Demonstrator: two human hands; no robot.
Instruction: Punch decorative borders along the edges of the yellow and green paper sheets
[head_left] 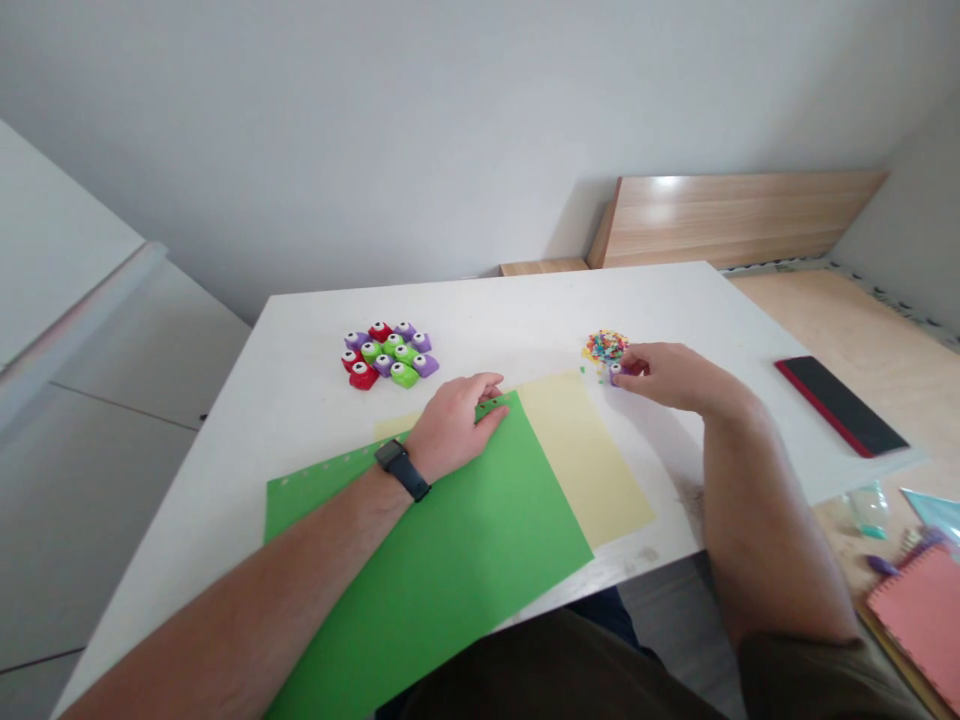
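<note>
My left hand (454, 425) lies on a green paper sheet (442, 530) near its far corner, holding nothing, with its fingers over the sheet's edge. A row of small punched marks runs along that edge. The green sheet partly overlaps a pale yellow paper sheet (581, 450). My right hand (664, 378) grips a small purple craft punch (616, 374) at the yellow sheet's far right corner. Right beside the punch lies a heap of multicoloured paper cut-outs (606, 347). Several red, purple and green craft punches (390, 356) stand grouped beyond my left hand.
Everything lies on a white table (525, 320). Beyond its right edge, a black phone with a red case (841, 405) rests on a light wood surface (862, 330). A pink notebook (919, 620) and a clear plastic bag (866, 510) sit lower right.
</note>
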